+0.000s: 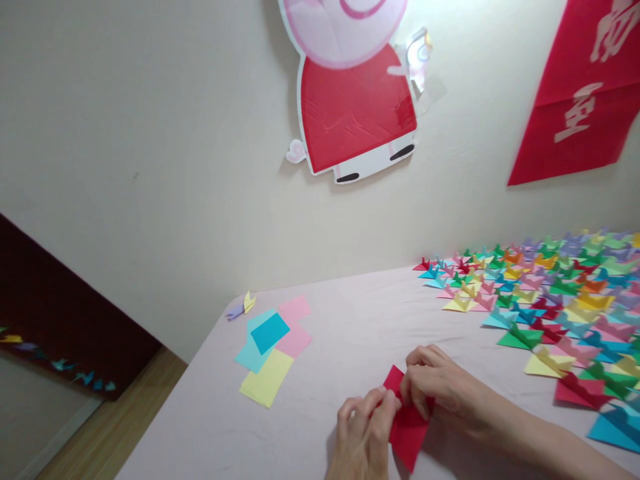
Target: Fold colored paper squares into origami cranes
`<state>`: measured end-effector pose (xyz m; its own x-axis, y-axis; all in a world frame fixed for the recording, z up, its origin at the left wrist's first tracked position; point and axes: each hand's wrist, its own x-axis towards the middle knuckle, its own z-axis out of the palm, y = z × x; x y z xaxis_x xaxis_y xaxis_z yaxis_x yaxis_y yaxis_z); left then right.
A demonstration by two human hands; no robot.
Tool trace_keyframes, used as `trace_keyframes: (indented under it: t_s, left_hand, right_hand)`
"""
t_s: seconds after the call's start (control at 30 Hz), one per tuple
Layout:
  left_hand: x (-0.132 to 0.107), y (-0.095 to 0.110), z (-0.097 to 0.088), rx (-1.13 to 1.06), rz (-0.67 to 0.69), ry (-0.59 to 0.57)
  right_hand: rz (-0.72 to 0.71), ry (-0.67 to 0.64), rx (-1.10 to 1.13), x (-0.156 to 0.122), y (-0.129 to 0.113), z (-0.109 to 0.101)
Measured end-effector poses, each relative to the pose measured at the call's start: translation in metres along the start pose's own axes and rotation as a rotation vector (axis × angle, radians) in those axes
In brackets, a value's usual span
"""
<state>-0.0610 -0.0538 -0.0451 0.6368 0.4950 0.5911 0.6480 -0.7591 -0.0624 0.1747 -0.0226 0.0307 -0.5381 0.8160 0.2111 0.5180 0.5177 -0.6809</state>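
Observation:
A folded piece of red paper [407,433] lies on the pale pink table [350,333] near the front edge. My left hand [363,433] pinches its left edge with closed fingers. My right hand [440,387] presses down on its upper right part, fingers curled over the fold. Part of the red paper is hidden under both hands.
A small stack of flat paper squares [273,347] in blue, pink and yellow lies to the left. Two small folded pieces [243,305] sit by the wall. Several rows of coloured origami cranes [550,300] fill the right side. Wall decorations [355,100] hang above.

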Motion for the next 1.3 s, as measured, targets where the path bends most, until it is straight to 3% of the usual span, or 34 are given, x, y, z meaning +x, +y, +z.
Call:
trace_keyframes:
  t_s: [0.17, 0.27, 0.43, 0.53, 0.63, 0.8, 0.9, 1.07, 1.3]
  left_hand:
    - [0.0, -0.001, 0.014, 0.153, 0.144, 0.023]
    - [-0.004, 0.005, 0.019, 0.21, 0.11, 0.078]
    - [-0.01, 0.014, 0.018, 0.243, 0.03, 0.096]
    - [-0.008, 0.015, 0.012, 0.237, -0.037, 0.065]
    - [-0.004, 0.013, 0.006, 0.204, -0.1, 0.01]
    - [-0.004, 0.012, -0.001, 0.057, -0.207, -0.051]
    - [-0.004, 0.012, -0.004, 0.059, -0.247, -0.058]
    - [-0.002, 0.008, -0.004, 0.206, -0.107, 0.004]
    - [-0.002, 0.005, 0.009, 0.287, 0.071, 0.108]
  right_hand:
    - [-0.11, -0.052, -0.203, -0.002, 0.01, 0.001]
    - [-0.163, -0.041, -0.334, -0.006, 0.005, 0.003]
    - [-0.217, -0.066, -0.348, -0.008, -0.009, 0.007]
    - [-0.177, -0.136, -0.289, -0.006, -0.013, 0.005]
    - [-0.104, -0.124, -0.237, -0.003, -0.011, 0.004]
    - [0.224, 0.021, -0.093, 0.002, -0.008, 0.011]
    - [0.379, 0.034, -0.089, 0.007, -0.008, 0.013]
    - [0.427, 0.004, -0.15, 0.018, -0.011, 0.014]
    - [0.435, -0.019, -0.209, 0.022, -0.012, 0.015]
